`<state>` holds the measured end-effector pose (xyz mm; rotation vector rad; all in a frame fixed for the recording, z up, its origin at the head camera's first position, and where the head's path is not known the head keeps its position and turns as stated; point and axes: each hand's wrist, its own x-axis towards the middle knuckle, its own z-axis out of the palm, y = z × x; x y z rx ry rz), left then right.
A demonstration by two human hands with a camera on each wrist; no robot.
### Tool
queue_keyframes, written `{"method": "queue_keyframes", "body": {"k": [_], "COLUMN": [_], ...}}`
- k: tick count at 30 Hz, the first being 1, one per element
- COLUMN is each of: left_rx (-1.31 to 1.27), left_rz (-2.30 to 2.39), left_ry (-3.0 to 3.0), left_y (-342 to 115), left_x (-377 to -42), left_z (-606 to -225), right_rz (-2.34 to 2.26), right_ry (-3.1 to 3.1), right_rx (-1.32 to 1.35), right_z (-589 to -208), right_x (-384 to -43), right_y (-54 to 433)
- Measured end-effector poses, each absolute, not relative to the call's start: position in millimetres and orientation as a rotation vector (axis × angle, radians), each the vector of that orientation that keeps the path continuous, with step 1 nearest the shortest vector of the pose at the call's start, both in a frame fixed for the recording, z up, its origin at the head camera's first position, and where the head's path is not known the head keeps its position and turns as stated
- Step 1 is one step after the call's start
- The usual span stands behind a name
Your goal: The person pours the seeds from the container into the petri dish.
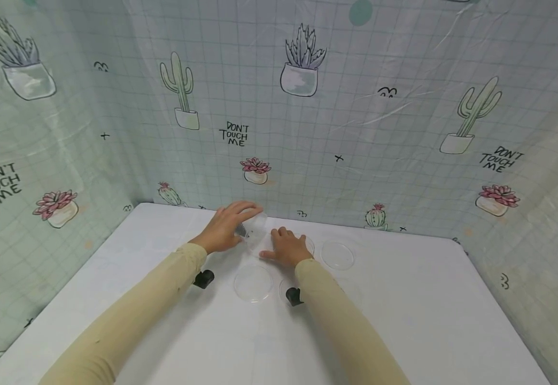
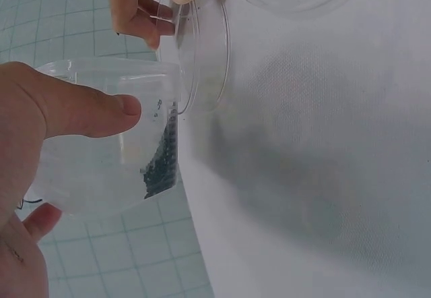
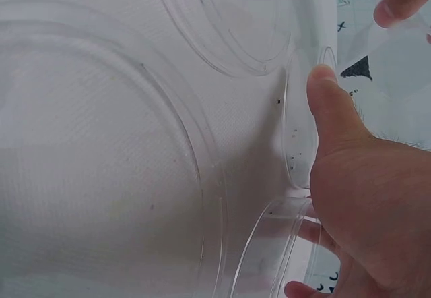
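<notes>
My left hand [image 1: 226, 227] holds a clear plastic cup [image 2: 101, 156], thumb on one side and fingers on the other. The cup is tilted, and small black grains [image 2: 161, 160] are heaped toward one end. Close to it, a shallow clear dish [image 3: 301, 129] on the table has a few dark specks in it. My right hand [image 1: 287, 247] rests low beside that dish, thumb at its rim and fingers spread. Those fingers are partly seen behind another clear dish [image 3: 266, 251] in the right wrist view; whether they touch it, I cannot tell.
More round clear dishes lie about: one [image 1: 253, 284] nearer me, one [image 1: 338, 255] right of my right hand, and one [image 1: 284, 289] partly under my right wrist. The white table [image 1: 428, 310] ends at a printed curtain [image 1: 336, 128] at the back and sides.
</notes>
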<state>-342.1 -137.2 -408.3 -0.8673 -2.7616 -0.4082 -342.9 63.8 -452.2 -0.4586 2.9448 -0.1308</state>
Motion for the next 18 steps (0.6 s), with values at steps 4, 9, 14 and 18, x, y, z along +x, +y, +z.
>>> {"method": "queue_keyframes", "body": {"k": [4,9,14,18], "left_rx": [-0.887,-0.897,-0.896,-0.908], "left_rz": [-0.399,-0.380,-0.363,-0.354], "left_ry": [-2.744,-2.739,-2.748,-2.737], "left_y": [-136.2,-134.8,-133.5,-132.7], "left_x": [-341.2,-341.6,-342.9,-343.4], "left_z": [-406.7,-405.5,-405.4,-405.0], "right_rz": [-0.138,-0.152,-0.163,-0.171], "right_ry": [2.947,2.945,2.936,2.934], "right_rx": [-0.458,-0.452,-0.447,-0.448], "right_z": [-452.8,-454.0,-453.4,-453.6], "right_x": [-342.4,-342.4,-342.2,-342.2], "right_y": [63.9,63.6,63.4,64.1]}}
